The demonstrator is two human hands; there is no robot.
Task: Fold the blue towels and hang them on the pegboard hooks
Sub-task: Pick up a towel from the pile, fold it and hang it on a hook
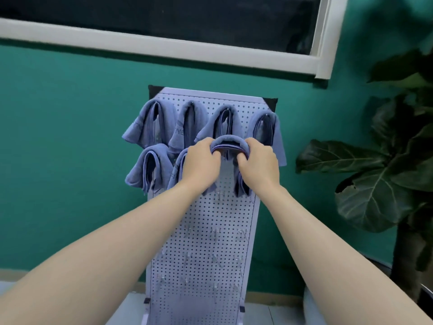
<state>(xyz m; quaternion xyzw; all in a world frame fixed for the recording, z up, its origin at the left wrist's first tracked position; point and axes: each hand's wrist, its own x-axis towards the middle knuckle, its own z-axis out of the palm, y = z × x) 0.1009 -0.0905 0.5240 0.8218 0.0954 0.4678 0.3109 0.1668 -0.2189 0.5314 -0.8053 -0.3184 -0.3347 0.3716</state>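
Observation:
A white pegboard (206,254) leans against the green wall. Several folded blue towels hang on its upper hooks, among them the top-left towel (150,123) and a second-row towel (147,170). Both my hands grip one more folded blue towel (228,143) at the second row, arched over a hook. My left hand (202,163) curls round its left end, and my right hand (257,165) curls round its right end. The towel's lower folds hang behind my right hand. Bare metal hooks (216,232) dot the lower board.
A large-leaved plant (379,184) stands close to the right of the board. A white-framed dark window (164,45) runs above it. Pale floor shows at the bottom edge.

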